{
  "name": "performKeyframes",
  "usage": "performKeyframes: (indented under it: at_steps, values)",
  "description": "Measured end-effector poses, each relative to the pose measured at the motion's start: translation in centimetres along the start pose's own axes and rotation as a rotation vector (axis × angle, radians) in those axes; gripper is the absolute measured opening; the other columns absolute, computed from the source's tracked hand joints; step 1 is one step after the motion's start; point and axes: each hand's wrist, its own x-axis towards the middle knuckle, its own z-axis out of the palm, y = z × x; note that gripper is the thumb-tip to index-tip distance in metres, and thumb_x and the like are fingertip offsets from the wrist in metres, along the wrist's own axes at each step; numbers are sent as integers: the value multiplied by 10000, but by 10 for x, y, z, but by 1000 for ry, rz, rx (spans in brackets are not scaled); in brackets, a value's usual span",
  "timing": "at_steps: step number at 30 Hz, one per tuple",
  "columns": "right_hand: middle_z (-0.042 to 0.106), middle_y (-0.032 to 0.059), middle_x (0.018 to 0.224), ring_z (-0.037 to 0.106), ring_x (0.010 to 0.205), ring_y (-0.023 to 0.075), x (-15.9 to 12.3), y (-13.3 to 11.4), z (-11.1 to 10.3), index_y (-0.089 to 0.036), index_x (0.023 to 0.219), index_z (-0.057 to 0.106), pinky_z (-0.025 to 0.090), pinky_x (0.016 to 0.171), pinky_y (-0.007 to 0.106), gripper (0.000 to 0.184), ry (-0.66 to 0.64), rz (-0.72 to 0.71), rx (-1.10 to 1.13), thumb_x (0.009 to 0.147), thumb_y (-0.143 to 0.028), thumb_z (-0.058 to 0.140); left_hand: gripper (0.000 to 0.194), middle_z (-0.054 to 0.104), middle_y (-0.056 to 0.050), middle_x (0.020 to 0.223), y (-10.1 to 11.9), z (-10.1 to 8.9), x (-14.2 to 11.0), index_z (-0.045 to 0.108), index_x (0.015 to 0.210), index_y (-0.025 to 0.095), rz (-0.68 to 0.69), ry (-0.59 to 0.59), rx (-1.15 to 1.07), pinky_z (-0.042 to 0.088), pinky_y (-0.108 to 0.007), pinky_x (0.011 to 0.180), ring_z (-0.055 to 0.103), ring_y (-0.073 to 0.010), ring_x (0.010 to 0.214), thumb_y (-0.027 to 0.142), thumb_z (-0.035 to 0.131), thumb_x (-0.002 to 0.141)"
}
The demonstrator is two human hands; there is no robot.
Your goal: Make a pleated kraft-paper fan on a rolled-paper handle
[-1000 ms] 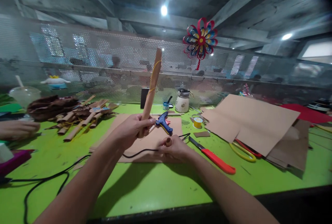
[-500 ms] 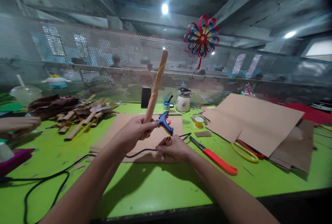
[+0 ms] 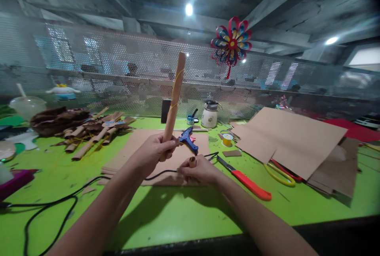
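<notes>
The brown paper tube [image 3: 175,107] stands nearly upright, its top leaning a little right, above the middle of the green tabletop [image 3: 154,218]. Yellow thread [image 3: 179,73] winds around it in loose, slanting turns. The left hand [image 3: 156,148] is clamped on the tube's lower end, fingers wrapped and thumb across the front. The right hand [image 3: 202,169], lower and nearer the wearer, is closed on a small brown roll [image 3: 192,162] whose open end faces up; whether the thread joins the 2 pieces I cannot tell.

The step in hand looks to be working thread around the tube. Another turn would call for a firm left grip, tension kept on the thread and the 2 hands held apart so the line does not slacken.

Just beside the left fingertips lies a blue glue gun [image 3: 189,141], over stacked kraft paper sheets [image 3: 135,145]. A black cable [image 3: 163,174] runs between the hands. Farther right are a yellow thread spool [image 3: 227,140] and a knife with an orange handle [image 3: 252,184]; past them, yellow-handled scissors [image 3: 280,177] sit partly under a large kraft sheet [image 3: 292,133]. Well to the left lies a pile of paper tubes [image 3: 86,151].
</notes>
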Motion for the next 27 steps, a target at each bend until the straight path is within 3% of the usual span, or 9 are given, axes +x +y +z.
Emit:
performKeyframes:
  at_steps: [7,19,27]
  values:
    - [620,-18,505,342,317,35,-3,-3,1,-111,768,662,216,343,194,350,-76,67,41,703,-444,744,272,438,48,537,0,5,-5,542,697,150,17,12,-40,192,-239,477,343,-72,475,360,714,691]
    - [626,-25,525,390,320,33,-6,-12,1,-128,707,634,249,317,181,334,-92,70,34,716,-450,722,307,407,60,532,-6,8,-8,490,690,166,20,8,-30,176,-235,465,323,-67,470,384,705,709]
    - [633,-21,524,392,328,45,-3,-5,0,-139,714,634,259,329,194,299,-47,83,-19,732,-425,720,268,389,66,498,5,10,-15,540,675,160,-2,73,78,197,-230,448,308,-73,449,375,690,622]
